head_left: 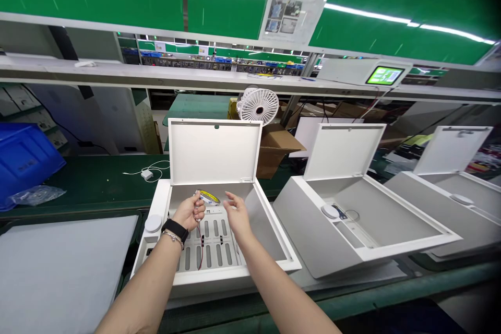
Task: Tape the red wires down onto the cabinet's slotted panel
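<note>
Over at the green bench (102,173), I'm pinching a yellow-lined roll (209,197) in my left hand (190,211), holding my right hand (238,216) fingers-apart.

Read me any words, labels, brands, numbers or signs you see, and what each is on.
Nothing reads clearly.
Lit screen: characters too blurred.
Sheet on the green board: too small.
Yellow strip at the left hand: dark print, too small.
Blue bin: faint mark, too blurred.

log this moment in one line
left hand: gripping apparent tape roll | right hand: open, near it | white box: lid raised, red wire inside
</note>
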{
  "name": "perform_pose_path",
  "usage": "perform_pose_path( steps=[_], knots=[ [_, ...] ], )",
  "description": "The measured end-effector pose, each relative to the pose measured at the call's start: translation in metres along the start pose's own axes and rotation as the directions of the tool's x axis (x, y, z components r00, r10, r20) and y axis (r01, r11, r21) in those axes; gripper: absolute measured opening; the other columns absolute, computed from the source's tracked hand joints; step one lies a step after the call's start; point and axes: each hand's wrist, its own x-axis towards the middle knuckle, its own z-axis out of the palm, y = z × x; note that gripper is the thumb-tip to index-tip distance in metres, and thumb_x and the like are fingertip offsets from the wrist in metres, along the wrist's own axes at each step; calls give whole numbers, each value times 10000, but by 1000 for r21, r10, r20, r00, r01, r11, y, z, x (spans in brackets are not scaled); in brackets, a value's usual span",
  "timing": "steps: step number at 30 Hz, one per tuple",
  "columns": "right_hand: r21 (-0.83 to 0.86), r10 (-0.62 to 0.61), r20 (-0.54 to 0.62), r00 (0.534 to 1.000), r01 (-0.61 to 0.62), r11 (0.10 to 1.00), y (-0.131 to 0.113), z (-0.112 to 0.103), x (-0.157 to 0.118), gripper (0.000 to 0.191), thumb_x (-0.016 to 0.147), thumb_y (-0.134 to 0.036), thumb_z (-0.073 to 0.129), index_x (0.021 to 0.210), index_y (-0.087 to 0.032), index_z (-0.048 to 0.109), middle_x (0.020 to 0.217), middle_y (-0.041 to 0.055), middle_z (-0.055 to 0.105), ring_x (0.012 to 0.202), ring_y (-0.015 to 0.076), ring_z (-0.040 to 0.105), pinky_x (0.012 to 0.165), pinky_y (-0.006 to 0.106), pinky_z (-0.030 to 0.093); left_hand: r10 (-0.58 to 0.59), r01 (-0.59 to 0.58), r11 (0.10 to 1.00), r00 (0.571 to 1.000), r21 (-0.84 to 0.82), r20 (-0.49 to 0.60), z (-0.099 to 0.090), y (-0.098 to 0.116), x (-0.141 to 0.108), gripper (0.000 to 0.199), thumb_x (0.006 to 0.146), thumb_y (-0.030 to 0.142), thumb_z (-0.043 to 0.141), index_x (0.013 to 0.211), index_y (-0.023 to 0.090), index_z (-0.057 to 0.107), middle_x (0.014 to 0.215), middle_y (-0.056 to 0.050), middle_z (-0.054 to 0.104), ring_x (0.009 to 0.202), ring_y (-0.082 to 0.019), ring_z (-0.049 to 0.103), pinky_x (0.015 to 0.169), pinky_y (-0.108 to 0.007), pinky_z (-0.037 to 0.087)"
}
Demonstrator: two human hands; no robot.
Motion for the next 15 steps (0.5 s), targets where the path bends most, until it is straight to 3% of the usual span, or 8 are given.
perform_pose_path(
  steps=[2, 5, 10, 15],
  knots=[
    [-222, -233, 78, 969, 244, 944, -2, 1, -5, 351, 710, -254, 603, 1059, -242, 640, 1141, 63, 509, 1009, 193, 509, 842, 318, 431, -11, 12, 999, 1000, -33, 11, -1, 2, -1, 311, 876, 341, 485, 649, 138, 422, 526, 85, 296, 385, -16, 199, 326, -153, 172],
    [-341, -398, 136, 907, 420, 841, -5, 1, -12, 285, 700, -213, 607, 978, -232, 668, 1133, 62, 533, 1084, 207, 485, 956, 357, 374, -45, 46, 998, 999, -34, 29, 0, 2, -3, 311, 875, 333, 487, 644, 136, 421, 534, 81, 309, 393, -17, 217, 333, -151, 193],
    [-370, -467, 143, 873, 485, 793, -11, 0, -16, 173, 744, -194, 577, 891, -214, 667, 943, 47, 625, 957, 192, 525, 883, 350, 411, -60, 60, 995, 998, 77, -4, 1, 3, -4, 299, 878, 347, 477, 672, 133, 442, 549, 75, 327, 402, -20, 230, 343, -155, 205],
    [-347, -490, 112, 865, 496, 796, -13, -1, -14, 164, 771, -238, 571, 903, -210, 664, 906, 40, 647, 903, 177, 538, 852, 327, 417, -3, 49, 936, 991, 348, -132, 4, 0, -4, 347, 875, 449, 440, 735, 135, 486, 535, 77, 312, 392, -29, 210, 347, -178, 187]
  ],
)
